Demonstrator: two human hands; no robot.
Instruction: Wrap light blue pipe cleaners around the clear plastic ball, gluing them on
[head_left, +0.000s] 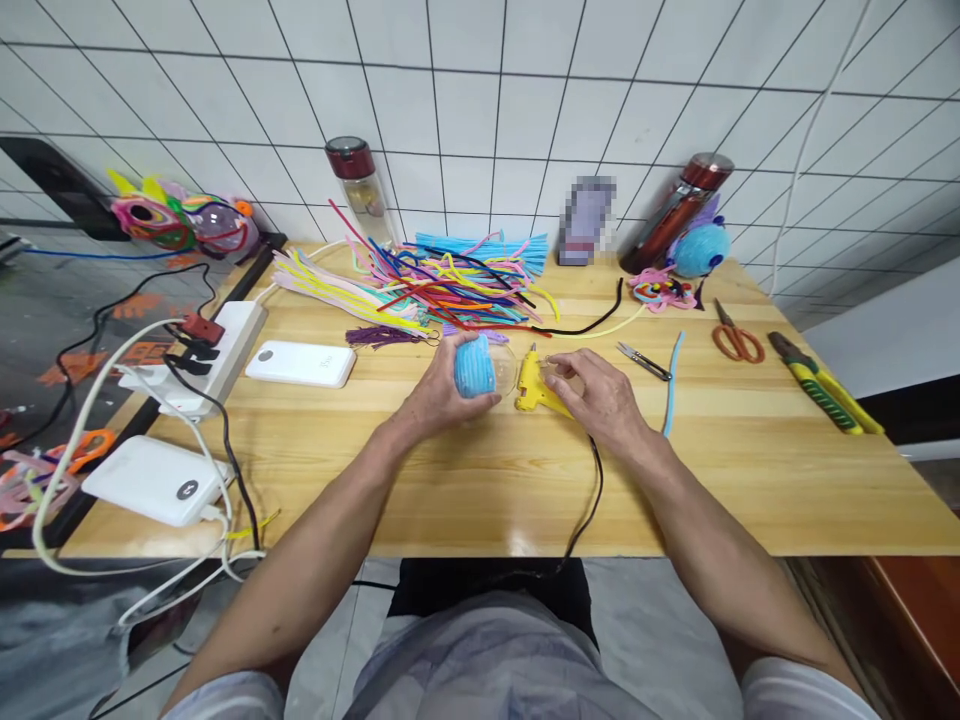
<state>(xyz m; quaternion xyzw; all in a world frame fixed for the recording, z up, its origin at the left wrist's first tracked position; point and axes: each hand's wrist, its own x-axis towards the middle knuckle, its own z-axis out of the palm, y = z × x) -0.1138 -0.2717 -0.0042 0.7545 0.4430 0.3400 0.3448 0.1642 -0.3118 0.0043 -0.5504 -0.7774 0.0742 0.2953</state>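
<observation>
A clear round ball (507,370), its left part wrapped in light-blue fuzzy pipe cleaner (474,367), sits in the grasp of my left hand (437,388). My fingers and thumb curve around the blue side. Just right of the ball, a yellow glue gun (530,385) has its nozzle pointing away from me. My right hand (600,395) is over the gun's handle, partly hiding it. Thumb and fingertips of that hand are drawn together in a pinch; whatever is between them is too small to make out. A black cord (598,480) runs from the gun toward the table's front edge.
Behind my hands lies a pile of colourful pipe cleaners (457,280). To the right are snips (643,361), a blue pipe cleaner (673,385), scissors (737,335) and pliers (821,385). White power banks (300,363), a power strip (217,355) and cables occupy the left. Two bottles (360,190) stand at the wall.
</observation>
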